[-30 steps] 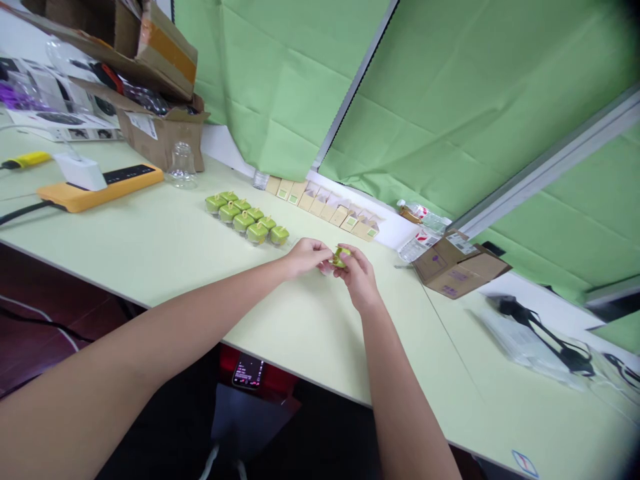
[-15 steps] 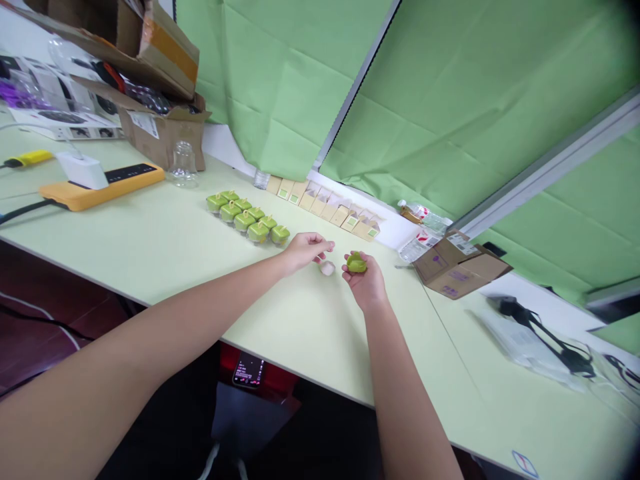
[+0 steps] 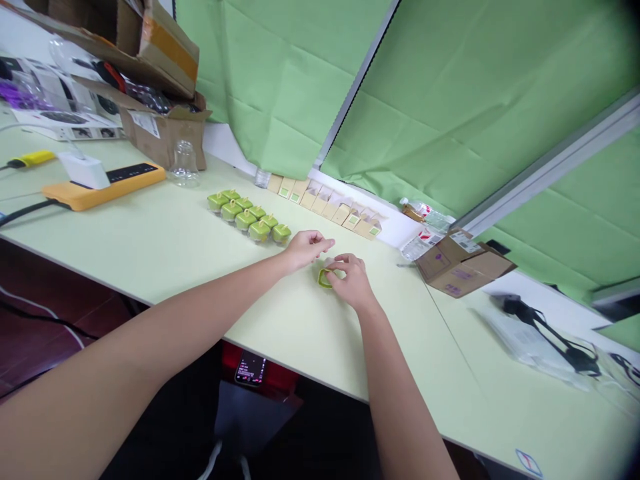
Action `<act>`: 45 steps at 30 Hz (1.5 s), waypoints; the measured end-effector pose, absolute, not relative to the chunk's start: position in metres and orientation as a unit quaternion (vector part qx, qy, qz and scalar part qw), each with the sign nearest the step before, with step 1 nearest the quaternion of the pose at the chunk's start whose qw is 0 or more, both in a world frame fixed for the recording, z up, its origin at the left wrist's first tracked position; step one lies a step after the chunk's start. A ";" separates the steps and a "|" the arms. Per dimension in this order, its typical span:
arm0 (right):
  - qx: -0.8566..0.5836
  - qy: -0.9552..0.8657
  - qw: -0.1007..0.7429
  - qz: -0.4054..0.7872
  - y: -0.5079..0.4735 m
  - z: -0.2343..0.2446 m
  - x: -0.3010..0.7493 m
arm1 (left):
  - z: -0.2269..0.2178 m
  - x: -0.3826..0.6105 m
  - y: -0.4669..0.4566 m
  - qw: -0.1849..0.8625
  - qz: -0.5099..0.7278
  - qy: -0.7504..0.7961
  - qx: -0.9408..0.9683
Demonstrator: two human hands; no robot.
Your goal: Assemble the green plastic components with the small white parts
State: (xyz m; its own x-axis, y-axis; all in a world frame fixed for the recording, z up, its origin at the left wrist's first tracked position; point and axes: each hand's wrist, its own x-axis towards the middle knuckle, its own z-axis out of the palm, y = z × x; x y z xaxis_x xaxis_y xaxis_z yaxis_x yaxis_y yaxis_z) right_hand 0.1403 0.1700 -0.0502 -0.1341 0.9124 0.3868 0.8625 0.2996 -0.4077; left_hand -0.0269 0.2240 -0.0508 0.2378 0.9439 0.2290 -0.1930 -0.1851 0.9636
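Observation:
My right hand (image 3: pixel 350 280), palm down over the table, has its thumb and fingers on a small green plastic lid-like piece (image 3: pixel 325 279), its hollow side and rim showing. A small pale translucent piece (image 3: pixel 329 263) lies just behind it, partly covered by my fingers. To the left, my left hand (image 3: pixel 306 249) is held with thumb and fingertips pinched together; whatever they may hold is too small to make out. Farther left stand several small clear containers with green lids (image 3: pixel 248 217), grouped in two rows with small yellowish loops on top.
Several small cardboard boxes (image 3: pixel 325 203) line the back of the table. An orange power strip (image 3: pixel 107 187), a clear jar (image 3: pixel 185 163) and open cardboard cartons (image 3: pixel 160 133) are at left. Plastic bottles (image 3: pixel 420 243) and a brown box (image 3: pixel 463 263) stand at right.
My right hand has turned from palm up to palm down and moved left, bringing the green piece down beside the pale one. My left hand has barely moved.

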 end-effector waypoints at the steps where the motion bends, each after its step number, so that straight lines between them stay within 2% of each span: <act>1: -0.594 -0.754 0.278 0.035 0.170 -0.052 0.140 | -0.053 -0.026 0.224 0.522 0.518 0.335 0.589; 7: -0.596 -0.753 0.276 0.046 0.175 -0.057 0.145 | -0.064 -0.025 0.221 0.418 0.482 0.322 0.699; 13: -0.557 -0.723 0.398 0.092 0.171 -0.045 0.141 | -0.064 -0.026 0.220 0.422 0.465 0.322 0.708; 19: -0.524 -0.721 0.433 0.132 0.166 -0.040 0.130 | -0.067 -0.022 0.224 0.441 0.482 0.297 0.697; 22: -0.544 -0.673 0.481 0.142 0.172 -0.043 0.136 | -0.066 -0.021 0.224 0.480 0.472 0.285 0.682; 25: -0.585 -0.610 0.518 0.132 0.178 -0.045 0.149 | -0.063 -0.023 0.221 0.448 0.466 0.295 0.703; 28: -0.629 -0.585 0.499 0.116 0.181 -0.047 0.159 | -0.063 -0.027 0.216 0.363 0.417 0.279 0.785; 32: -0.690 -0.585 0.417 0.092 0.180 -0.049 0.162 | -0.068 -0.029 0.210 0.285 0.321 0.254 0.867; 39: -0.742 -0.601 0.274 0.113 0.181 -0.052 0.163 | -0.070 -0.032 0.211 0.251 0.301 0.270 0.879; 42: -0.736 -0.616 0.257 0.112 0.180 -0.053 0.164 | -0.070 -0.034 0.212 0.246 0.296 0.269 0.883; 45: -0.731 -0.613 0.280 0.106 0.181 -0.056 0.168 | -0.070 -0.033 0.212 0.249 0.290 0.269 0.884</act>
State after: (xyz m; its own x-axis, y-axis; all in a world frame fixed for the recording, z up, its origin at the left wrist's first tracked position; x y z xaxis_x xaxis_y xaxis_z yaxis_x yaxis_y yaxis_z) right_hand 0.1682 0.1810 -0.0558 0.2261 0.9558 0.1881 0.8367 -0.0917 -0.5400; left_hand -0.0334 0.2121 -0.0705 0.6874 0.6195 0.3791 0.3312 -0.7319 0.5956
